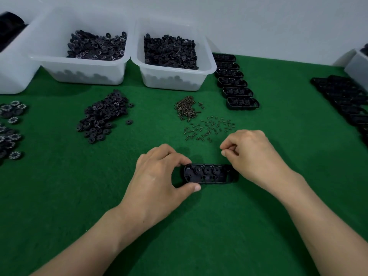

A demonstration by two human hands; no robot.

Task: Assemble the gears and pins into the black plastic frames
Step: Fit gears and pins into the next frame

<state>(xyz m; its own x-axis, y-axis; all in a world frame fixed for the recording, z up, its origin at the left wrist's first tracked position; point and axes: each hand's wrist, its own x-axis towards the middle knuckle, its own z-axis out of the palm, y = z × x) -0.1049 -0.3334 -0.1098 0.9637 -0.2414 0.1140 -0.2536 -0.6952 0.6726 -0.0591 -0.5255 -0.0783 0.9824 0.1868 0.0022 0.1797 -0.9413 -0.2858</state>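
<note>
A black plastic frame point(209, 174) lies on the green mat near the middle, with three round gears seated in its top row. My left hand point(159, 176) grips the frame's left end between fingers and thumb. My right hand point(251, 154) hovers over the frame's right end, fingers curled with thumb and forefinger pinched together; whether a small pin is between them is too small to tell. Loose pins point(211, 128) lie scattered just beyond the hands, next to a heap of brass screws point(186, 108). A pile of black gears point(103, 118) sits to the left.
Two translucent bins point(79, 72) point(173, 80) full of black gears stand at the back. A column of frames point(235, 82) lies right of them, another stack of frames point(346, 98) at the far right. Toothed gears point(12, 128) lie at the left edge.
</note>
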